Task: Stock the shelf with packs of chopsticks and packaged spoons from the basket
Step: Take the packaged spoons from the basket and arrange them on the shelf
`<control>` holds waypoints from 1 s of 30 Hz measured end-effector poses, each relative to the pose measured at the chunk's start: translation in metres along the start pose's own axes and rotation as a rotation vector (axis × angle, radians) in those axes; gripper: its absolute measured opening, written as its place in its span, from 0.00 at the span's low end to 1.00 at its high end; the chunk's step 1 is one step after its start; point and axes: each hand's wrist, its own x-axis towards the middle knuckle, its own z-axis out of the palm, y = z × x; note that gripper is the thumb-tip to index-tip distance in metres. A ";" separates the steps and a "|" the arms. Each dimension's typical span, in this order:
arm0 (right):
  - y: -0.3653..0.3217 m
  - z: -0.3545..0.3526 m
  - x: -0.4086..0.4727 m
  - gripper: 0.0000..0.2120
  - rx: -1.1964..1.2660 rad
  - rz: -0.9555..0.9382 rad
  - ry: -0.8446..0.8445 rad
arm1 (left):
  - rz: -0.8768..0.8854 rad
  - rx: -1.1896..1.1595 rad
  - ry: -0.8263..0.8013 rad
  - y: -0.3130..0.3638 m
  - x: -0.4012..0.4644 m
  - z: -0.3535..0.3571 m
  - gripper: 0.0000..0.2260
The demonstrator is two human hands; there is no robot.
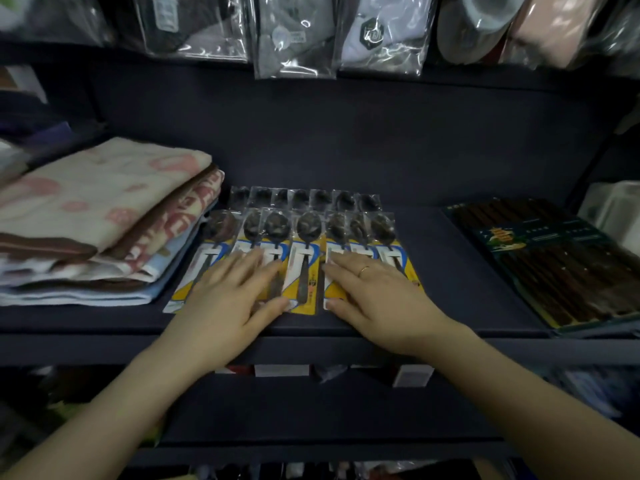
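- Left hand (231,292) flat, palm down, fingers spread and loosely extended over the left part of a row of yellow-and-blue carded, plastic-wrapped metal spoons (304,252); pressing on the packs, gripping nothing.
- Right hand (375,292) likewise flat and open, palm down on the right part of the same row, thumb at the near edge of a pack; thin gold ring (363,270) on one finger.
- Spoon packs lying side by side near the front of a dark navy shelf board (450,271), bowls pointing to the back wall; second row of bowls showing just behind the first.
- Flat dark-green pack of brown wooden chopsticks (561,265) lying on the same shelf, well apart to the right of the spoons.
- Stack of folded towels (104,216), cream with pink patches on top, brown and pale blue beneath, just beside the leftmost spoon pack.
- Clear plastic bags of socks (381,32) hanging above the shelf's back.
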 end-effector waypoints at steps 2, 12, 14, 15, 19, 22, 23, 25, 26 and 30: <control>-0.008 0.007 0.006 0.28 -0.003 -0.015 -0.053 | -0.092 0.014 -0.052 -0.010 -0.004 0.001 0.50; -0.021 -0.008 0.026 0.30 -0.050 -0.025 0.016 | -0.009 0.129 -0.147 -0.024 0.001 -0.007 0.51; -0.026 -0.011 0.038 0.29 -0.005 -0.081 -0.012 | 0.018 0.121 -0.131 -0.028 0.001 -0.007 0.49; -0.030 -0.011 0.044 0.30 -0.001 -0.125 -0.054 | 0.027 0.075 -0.119 -0.031 0.000 -0.008 0.49; -0.040 -0.002 0.053 0.33 -0.098 -0.193 -0.160 | 0.052 -0.141 -0.129 -0.050 -0.004 -0.010 0.54; -0.039 0.004 0.050 0.31 -0.056 -0.154 -0.139 | 0.082 -0.150 -0.172 -0.055 -0.006 -0.009 0.55; -0.039 0.005 0.049 0.30 -0.056 -0.148 -0.124 | 0.080 -0.161 -0.171 -0.055 -0.006 -0.009 0.54; -0.041 0.008 0.049 0.31 -0.079 -0.144 -0.086 | 0.083 -0.157 -0.156 -0.055 -0.004 -0.008 0.52; -0.044 0.009 0.050 0.32 -0.096 -0.139 -0.066 | 0.091 -0.143 -0.141 -0.055 -0.003 -0.008 0.51; -0.051 0.012 0.051 0.29 -0.101 -0.114 -0.035 | 0.106 -0.083 -0.116 -0.053 0.002 -0.006 0.45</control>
